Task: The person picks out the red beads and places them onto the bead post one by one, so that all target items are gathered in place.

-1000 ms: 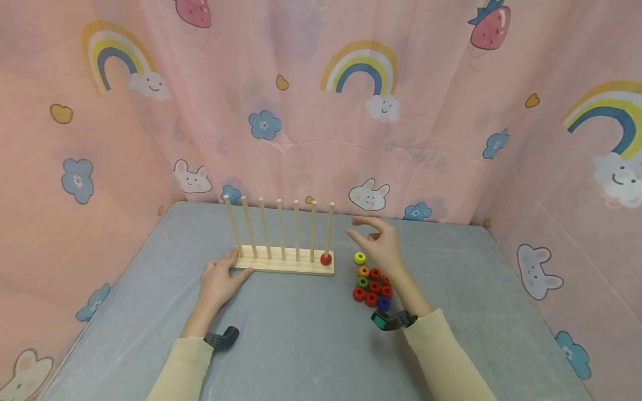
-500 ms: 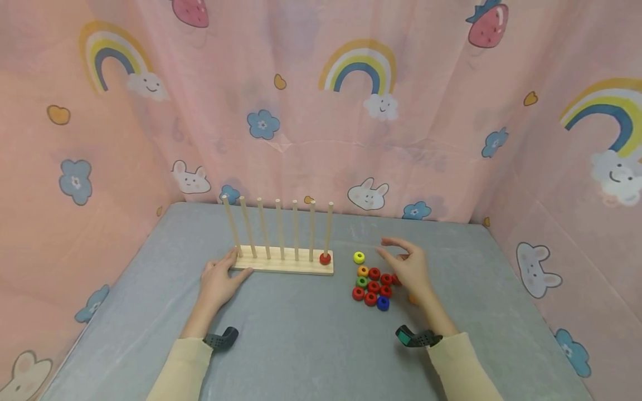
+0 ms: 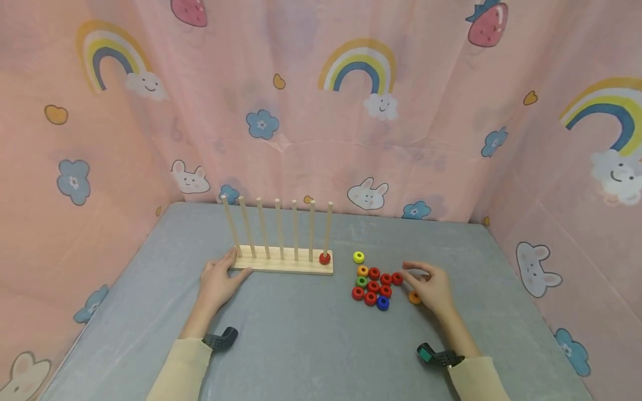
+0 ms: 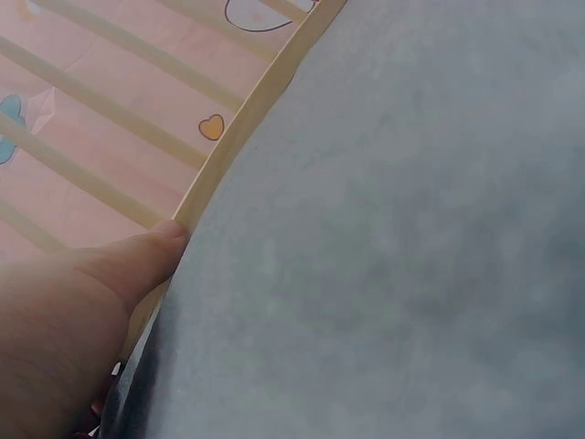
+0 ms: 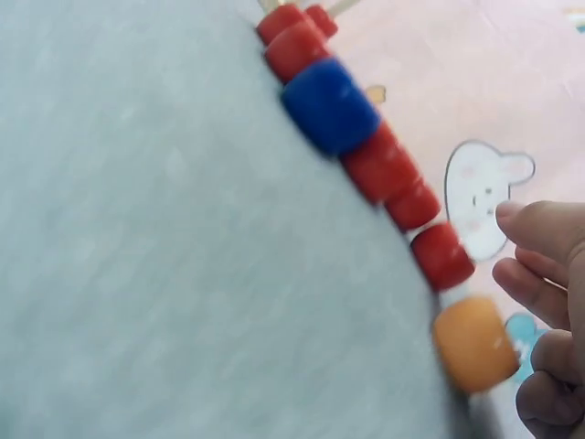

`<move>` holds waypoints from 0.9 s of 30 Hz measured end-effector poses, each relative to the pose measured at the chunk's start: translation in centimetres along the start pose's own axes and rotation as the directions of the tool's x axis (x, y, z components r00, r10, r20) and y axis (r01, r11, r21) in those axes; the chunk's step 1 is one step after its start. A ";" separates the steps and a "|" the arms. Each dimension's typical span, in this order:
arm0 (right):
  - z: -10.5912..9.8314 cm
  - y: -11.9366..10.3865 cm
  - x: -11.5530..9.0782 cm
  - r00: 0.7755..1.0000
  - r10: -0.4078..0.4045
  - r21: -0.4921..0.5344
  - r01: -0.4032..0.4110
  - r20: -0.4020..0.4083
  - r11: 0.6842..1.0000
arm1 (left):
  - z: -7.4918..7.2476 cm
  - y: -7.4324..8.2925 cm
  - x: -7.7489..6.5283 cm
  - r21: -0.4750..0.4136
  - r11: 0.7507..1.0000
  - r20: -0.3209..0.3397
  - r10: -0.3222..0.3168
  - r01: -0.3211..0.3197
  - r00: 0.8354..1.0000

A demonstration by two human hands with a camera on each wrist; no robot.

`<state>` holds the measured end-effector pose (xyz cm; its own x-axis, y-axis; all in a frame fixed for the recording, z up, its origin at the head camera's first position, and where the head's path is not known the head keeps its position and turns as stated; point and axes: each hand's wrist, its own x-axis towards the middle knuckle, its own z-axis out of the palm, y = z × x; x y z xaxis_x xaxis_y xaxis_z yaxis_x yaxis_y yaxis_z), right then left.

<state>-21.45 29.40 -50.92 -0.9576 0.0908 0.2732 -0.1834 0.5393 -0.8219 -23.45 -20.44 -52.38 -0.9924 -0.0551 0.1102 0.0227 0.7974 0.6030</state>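
A wooden peg rack (image 3: pixel 286 267) with several upright pegs stands on the table. One red bead (image 3: pixel 324 258) sits at the foot of its rightmost peg. My left hand (image 3: pixel 218 281) grips the rack's left end, thumb along the front edge of the base, as the left wrist view also shows; its other fingertips are partly hidden. Over the right side of the loose beads, my right hand (image 3: pixel 433 287) holds nothing, thumb and forefinger apart. Nearest to it are a red bead (image 3: pixel 397 278) and an orange bead (image 3: pixel 414 297), the latter partly covered by the hand in the head view.
Left of my right hand lie several more red beads (image 3: pixel 373 287), a yellow bead (image 3: pixel 358 257), another orange bead (image 3: pixel 363 270), a green bead (image 3: pixel 361 282) and a blue bead (image 3: pixel 383 303). A pink patterned curtain (image 3: pixel 301 161) surrounds the grey tabletop (image 3: pixel 301 345).
My right hand has moved right and toward me, from beside the rightmost peg across the loose beads, uncovering red beads and the orange one. My left hand stays on the rack.
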 end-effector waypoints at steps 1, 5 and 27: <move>0.0 0.3 -0.2 1.000 -0.007 -0.010 0.007 -0.006 1.000 | 0.0 0.0 0.0 0.000 1.000 0.000 0.001 -0.001 1.000; -0.1 1.3 -0.6 0.999 -0.010 -0.034 0.008 -0.034 0.999 | -0.1 0.1 0.0 -0.002 1.000 0.000 0.002 -0.002 1.000; 0.7 2.1 -1.1 0.999 0.013 -0.240 -0.003 0.040 0.971 | -0.1 0.0 -0.2 -0.001 1.000 -0.005 0.007 -0.007 1.000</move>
<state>-20.94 29.84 -53.32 -0.9681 0.0646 0.2423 -0.1216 0.7239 -0.6791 -23.25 -20.48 -52.37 -0.9915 -0.0524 0.1187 0.0300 0.7974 0.6027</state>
